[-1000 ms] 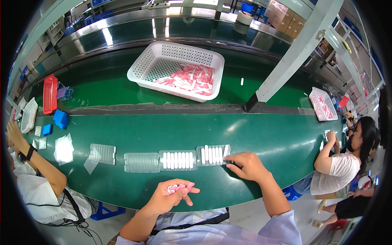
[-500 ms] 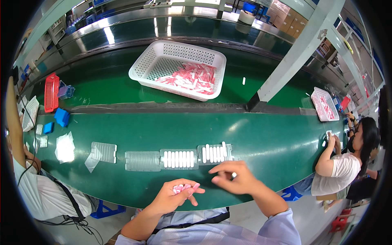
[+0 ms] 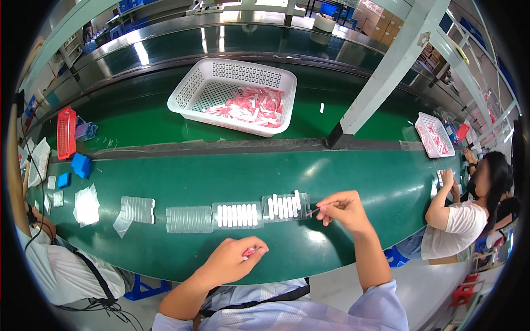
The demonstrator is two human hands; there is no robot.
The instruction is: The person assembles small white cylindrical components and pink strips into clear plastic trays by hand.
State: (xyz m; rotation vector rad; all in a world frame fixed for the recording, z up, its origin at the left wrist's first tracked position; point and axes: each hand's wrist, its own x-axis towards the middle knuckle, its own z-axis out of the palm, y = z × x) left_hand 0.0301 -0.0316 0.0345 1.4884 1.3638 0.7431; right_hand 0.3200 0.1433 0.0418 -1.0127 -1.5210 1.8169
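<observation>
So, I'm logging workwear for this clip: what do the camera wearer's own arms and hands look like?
The left hand and right hand are ungloved, and no watch or bracelet shows at either wrist. The left sleeve and right sleeve are pale lilac, ending near the elbows.

From here I can't count the pieces (image 3: pixel 249 252) the left hand (image 3: pixel 229 261) mostly hides. The right hand (image 3: pixel 343 211) covers one end of its strip (image 3: pixel 313 212). My view cuts off the leftmost co-worker (image 3: pixel 77 267).
</observation>
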